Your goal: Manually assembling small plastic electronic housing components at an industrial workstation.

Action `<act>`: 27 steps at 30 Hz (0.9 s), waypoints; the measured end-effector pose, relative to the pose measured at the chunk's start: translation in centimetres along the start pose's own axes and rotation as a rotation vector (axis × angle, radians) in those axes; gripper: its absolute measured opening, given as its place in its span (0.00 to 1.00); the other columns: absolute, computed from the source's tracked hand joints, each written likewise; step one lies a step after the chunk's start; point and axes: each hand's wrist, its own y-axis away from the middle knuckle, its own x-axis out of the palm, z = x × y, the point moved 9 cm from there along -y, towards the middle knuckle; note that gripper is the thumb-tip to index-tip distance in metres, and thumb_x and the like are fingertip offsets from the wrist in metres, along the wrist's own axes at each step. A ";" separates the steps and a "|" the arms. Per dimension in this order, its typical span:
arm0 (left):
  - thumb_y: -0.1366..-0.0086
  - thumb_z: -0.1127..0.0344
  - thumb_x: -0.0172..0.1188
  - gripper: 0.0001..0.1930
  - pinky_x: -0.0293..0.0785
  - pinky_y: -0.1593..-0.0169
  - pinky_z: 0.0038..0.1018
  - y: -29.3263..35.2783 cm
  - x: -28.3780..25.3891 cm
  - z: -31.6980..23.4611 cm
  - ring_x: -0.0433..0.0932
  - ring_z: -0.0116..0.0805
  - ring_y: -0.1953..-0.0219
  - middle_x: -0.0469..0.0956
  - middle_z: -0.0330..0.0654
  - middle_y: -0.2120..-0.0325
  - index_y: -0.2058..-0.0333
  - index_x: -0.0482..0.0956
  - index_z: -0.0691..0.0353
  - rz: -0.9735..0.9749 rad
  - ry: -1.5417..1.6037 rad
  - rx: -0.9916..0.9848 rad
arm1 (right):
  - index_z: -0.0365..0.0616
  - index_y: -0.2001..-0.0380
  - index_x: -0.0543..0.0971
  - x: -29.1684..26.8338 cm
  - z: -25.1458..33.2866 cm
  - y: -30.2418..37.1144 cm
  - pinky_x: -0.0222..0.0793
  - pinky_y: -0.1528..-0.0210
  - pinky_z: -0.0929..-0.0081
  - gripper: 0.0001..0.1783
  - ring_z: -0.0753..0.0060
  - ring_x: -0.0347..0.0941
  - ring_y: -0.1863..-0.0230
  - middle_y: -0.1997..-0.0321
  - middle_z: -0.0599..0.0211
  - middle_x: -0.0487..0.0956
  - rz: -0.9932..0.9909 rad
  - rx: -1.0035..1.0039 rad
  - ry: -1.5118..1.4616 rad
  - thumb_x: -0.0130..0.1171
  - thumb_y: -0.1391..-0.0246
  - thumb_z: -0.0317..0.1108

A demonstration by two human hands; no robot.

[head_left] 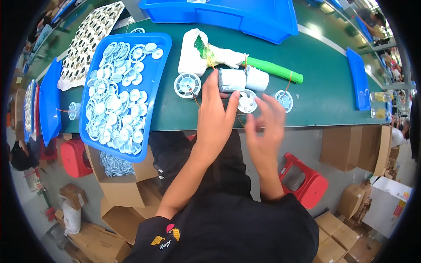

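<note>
My left hand reaches over the table edge, its index finger stretched along a white cylinder. Its thumb rests at the rim of a round white part with fan-like blades, and the other fingers curl partly out of sight behind it. Just right of that part is my right hand, blurred, thumb and fingers apart with nothing visible between them. A second white cylinder stands beside the first. Pale spoked wheels with wires lie on either side, one left and one right.
Behind the cylinders lies a green-handled tool, its head wrapped in white. A blue tray of pale discs overhangs the table's front edge at left. A large blue bin sits at the back. Below are cardboard boxes and a red stool.
</note>
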 end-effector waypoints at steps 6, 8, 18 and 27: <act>0.27 0.65 0.65 0.33 0.81 0.53 0.37 -1.5 0.1 0.8 0.84 0.42 0.60 0.74 0.60 0.41 0.30 0.63 0.71 -0.002 0.025 0.022 | 0.51 0.37 0.80 -1.1 1.3 -6.9 0.76 0.48 0.58 0.32 0.51 0.75 0.49 0.45 0.55 0.78 0.182 -0.387 0.410 0.68 0.46 0.21; 0.28 0.66 0.67 0.34 0.80 0.54 0.31 -1.6 -0.2 0.9 0.84 0.34 0.58 0.76 0.56 0.42 0.30 0.65 0.71 0.030 -0.029 0.020 | 0.58 0.31 0.76 1.2 0.2 -8.4 0.76 0.46 0.55 0.37 0.48 0.77 0.46 0.48 0.53 0.78 0.417 -0.432 0.478 0.70 0.45 0.27; 0.32 0.67 0.71 0.30 0.77 0.42 0.39 -1.9 0.1 -1.4 0.82 0.48 0.47 0.76 0.55 0.40 0.34 0.71 0.64 -0.039 -0.203 0.311 | 0.53 0.37 0.76 1.3 -1.2 -9.6 0.76 0.46 0.53 0.31 0.46 0.78 0.48 0.52 0.53 0.78 0.673 -0.232 0.359 0.69 0.44 0.28; 0.34 0.78 0.66 0.25 0.70 0.34 0.45 -1.5 0.0 -2.4 0.70 0.57 0.34 0.71 0.52 0.34 0.39 0.76 0.59 -0.125 -0.364 0.460 | 0.40 0.43 0.74 0.1 -2.5 -8.8 0.75 0.44 0.53 0.25 0.46 0.77 0.42 0.47 0.53 0.81 0.473 -0.200 0.291 0.69 0.42 0.27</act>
